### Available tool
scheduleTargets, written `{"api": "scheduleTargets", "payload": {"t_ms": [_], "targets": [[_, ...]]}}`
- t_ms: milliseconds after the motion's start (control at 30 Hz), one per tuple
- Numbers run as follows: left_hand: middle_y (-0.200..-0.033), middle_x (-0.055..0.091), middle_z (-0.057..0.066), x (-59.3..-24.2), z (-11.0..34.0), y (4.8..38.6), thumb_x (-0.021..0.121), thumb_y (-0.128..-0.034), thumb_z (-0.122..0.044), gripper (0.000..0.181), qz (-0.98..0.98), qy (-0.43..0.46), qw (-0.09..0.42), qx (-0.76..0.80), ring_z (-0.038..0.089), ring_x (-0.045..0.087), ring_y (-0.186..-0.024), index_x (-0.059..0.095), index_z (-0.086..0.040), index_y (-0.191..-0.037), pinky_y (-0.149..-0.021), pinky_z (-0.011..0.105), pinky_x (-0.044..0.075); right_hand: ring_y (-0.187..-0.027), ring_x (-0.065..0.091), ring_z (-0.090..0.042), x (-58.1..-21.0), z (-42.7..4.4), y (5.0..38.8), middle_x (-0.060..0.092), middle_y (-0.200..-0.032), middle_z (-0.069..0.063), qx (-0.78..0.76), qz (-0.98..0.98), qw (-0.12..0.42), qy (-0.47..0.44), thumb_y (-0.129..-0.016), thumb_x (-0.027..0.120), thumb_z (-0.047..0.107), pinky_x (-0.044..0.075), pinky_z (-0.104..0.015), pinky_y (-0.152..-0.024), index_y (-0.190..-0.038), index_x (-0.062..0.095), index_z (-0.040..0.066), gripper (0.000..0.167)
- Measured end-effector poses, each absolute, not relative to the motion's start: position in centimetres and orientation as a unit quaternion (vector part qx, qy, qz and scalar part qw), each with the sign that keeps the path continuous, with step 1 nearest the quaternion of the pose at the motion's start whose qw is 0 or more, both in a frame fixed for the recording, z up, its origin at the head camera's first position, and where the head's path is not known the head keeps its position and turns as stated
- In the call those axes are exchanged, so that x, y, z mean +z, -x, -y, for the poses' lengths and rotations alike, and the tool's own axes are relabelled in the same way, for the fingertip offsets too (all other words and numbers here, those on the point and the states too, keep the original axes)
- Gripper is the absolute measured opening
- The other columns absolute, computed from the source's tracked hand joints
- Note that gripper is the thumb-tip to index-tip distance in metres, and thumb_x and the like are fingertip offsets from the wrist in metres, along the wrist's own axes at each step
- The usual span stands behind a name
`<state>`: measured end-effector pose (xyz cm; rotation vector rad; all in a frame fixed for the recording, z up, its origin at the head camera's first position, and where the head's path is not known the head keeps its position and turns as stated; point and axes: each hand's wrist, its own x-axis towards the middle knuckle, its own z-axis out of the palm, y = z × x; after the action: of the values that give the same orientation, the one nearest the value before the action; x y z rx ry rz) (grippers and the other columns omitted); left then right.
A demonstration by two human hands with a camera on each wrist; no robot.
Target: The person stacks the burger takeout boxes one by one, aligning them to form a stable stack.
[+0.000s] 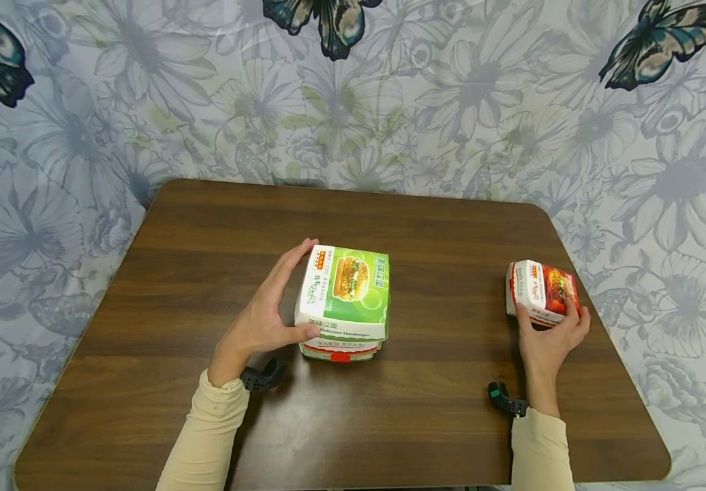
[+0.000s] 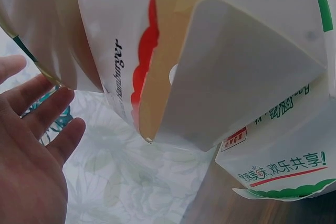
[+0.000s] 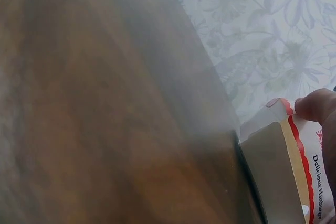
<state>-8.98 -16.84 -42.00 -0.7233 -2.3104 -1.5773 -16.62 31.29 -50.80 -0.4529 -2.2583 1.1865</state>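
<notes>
A stack of paper hamburger boxes [image 1: 356,290] stands mid-table, the top one green and white with a burger picture. In the left wrist view, a box with a red scalloped edge [image 2: 144,61] and one with a green scalloped edge [image 2: 289,156] show in the stack. My left hand [image 1: 267,314] lies along the stack's left side, thumb at the front corner and fingers spread towards the back. Near the table's right edge, my right hand [image 1: 552,341] holds a red and white hamburger box [image 1: 537,283] between thumb and fingers. Its printed side [image 3: 312,177] shows in the right wrist view.
The brown wooden table [image 1: 439,409] has rounded corners. Around it spreads a floral cloth [image 1: 684,170] with butterfly prints [image 1: 666,48]. A dark wristband [image 1: 264,375] is on the left wrist, and another band [image 1: 506,400] is on the right.
</notes>
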Motion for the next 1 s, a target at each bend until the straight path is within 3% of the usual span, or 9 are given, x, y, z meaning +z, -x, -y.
{"api": "scheduleTargets", "payload": {"t_ms": [1000], "targets": [[-0.170, 0.024, 0.001, -42.1, 16.7, 9.0, 0.066, -0.0760, -0.083, 0.119, 0.793, 0.246, 0.129, -0.542, 0.024, 0.024, -0.155, 0.019, -0.021, -0.166, -0.119, 0.066, 0.021, -0.152, 0.021, -0.021, -49.5, -30.9, 16.4, 0.026, -0.163, -0.011, 0.443, 0.830, 0.312, 0.132, -0.083, 0.085, 0.022, 0.020, -0.033, -0.124, -0.151, 0.045, 0.009, 0.080]]}}
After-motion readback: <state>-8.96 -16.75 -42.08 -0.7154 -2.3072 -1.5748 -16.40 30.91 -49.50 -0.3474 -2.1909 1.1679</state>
